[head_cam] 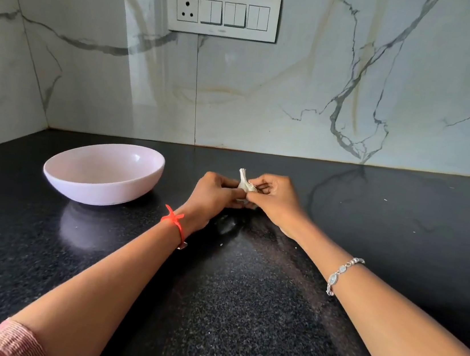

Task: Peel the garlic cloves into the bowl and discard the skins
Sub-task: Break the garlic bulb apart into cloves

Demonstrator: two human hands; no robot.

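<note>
A white garlic bulb (244,182) with its papery stem pointing up sits between both hands, just above the black counter. My left hand (214,196) grips it from the left, fingers curled around its side. From the right, my right hand (273,196) pinches the bulb with thumb and fingertips. Most of the bulb is hidden by the fingers. A pale pink bowl (138,178) stands on the counter to the left of the hands; its inside looks bare.
The black speckled counter (241,298) runs back to a marble wall. A switch panel (222,13) with a socket is mounted on the wall above. The left wall meets the counter beyond the bowl.
</note>
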